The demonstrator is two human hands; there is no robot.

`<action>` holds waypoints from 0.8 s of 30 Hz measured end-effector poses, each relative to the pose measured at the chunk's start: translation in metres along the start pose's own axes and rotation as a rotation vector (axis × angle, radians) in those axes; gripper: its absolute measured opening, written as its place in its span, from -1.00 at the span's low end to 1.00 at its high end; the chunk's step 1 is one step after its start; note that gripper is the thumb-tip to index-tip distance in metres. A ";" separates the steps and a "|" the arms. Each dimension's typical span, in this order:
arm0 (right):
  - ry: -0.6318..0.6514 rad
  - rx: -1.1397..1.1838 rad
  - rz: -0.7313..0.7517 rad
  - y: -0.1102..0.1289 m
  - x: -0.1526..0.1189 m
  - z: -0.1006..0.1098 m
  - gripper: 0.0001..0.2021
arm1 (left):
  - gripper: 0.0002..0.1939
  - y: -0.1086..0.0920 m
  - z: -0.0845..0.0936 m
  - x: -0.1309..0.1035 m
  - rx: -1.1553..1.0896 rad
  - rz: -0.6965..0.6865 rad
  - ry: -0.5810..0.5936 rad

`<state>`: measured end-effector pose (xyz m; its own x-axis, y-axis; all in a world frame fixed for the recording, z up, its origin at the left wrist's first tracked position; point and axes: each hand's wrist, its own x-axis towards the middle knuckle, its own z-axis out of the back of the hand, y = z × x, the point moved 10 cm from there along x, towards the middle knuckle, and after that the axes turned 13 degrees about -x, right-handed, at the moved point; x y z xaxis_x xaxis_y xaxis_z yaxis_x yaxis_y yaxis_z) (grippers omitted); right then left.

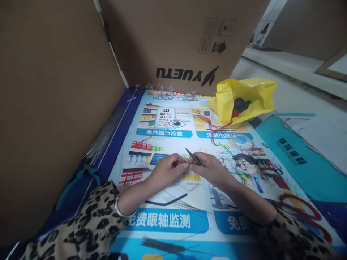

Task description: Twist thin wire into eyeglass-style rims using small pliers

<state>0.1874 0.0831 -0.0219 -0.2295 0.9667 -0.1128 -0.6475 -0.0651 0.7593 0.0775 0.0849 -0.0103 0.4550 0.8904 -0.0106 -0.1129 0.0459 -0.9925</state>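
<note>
My left hand (171,169) is closed in a pinch above the middle of the printed sheet. What it pinches is too small to make out. Beside it, fingertips almost touching, my right hand (210,169) grips a slim dark pointed tool (193,156) whose tip points up and to the left. Its exact kind does not show. Fine thin wires (180,200) lie on the sheet just below my hands. To the right are a clear round spool (242,141) and red and green thread (214,133).
A yellow bag (251,112) holding coloured balls stands at back right. Red-handled scissors (305,207) lie near my right forearm. Teal-handled pliers (86,171) and a wire bundle (101,139) are at left. Cardboard walls (173,43) rise behind and left. A dark wire bundle (162,246) lies in front.
</note>
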 end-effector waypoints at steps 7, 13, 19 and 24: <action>0.014 -0.078 0.018 0.011 0.000 -0.004 -0.85 | -0.75 0.008 0.004 -0.002 -0.065 0.028 -0.083; 0.000 -0.170 0.035 0.013 -0.008 0.003 -0.78 | -0.77 0.003 0.013 -0.006 -0.036 0.012 -0.161; 0.050 -0.302 0.045 0.012 -0.017 -0.007 -0.81 | -0.79 0.002 0.018 -0.006 -0.009 -0.017 -0.195; 0.000 -0.327 0.019 0.010 -0.017 -0.006 -0.78 | -0.82 0.002 0.017 -0.006 0.007 -0.007 -0.190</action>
<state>0.1801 0.0645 -0.0161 -0.2441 0.9645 -0.1010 -0.8421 -0.1592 0.5152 0.0593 0.0873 -0.0097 0.2807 0.9596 0.0201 -0.1164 0.0548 -0.9917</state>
